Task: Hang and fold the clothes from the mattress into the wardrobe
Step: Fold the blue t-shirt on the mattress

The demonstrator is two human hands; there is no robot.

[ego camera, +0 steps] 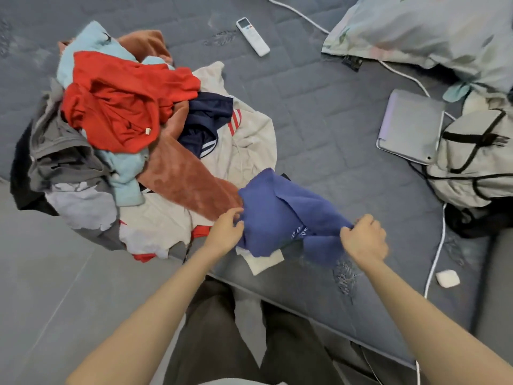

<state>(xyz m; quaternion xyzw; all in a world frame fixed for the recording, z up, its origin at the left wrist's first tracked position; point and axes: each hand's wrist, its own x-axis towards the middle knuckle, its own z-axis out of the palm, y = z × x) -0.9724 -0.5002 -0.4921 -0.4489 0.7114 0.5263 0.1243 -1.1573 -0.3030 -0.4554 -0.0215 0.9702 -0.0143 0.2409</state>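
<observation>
Fingers (234, 214) of the left hand (226, 232) and right hand (365, 240) curl and pinch opposite ends of the blue garment (286, 207). It is held at lower centre over the mattress (319, 120) edge, its long axis running left to right and dipping slightly rightward. A clothes pile (125, 120) lies upper left, with a remote (252, 36) above and a tablet (410, 126) and backpack (477, 159) at right.

The pillow (433, 29) and backpack (472, 162) are chopped off by the right edge. Much of the clothes pile (166, 168) is buried under the red garment (119, 107). A white cloth (263, 262) is half covered by the blue garment (280, 212), and the buttons on the remote (252, 36) can't really be made out.
</observation>
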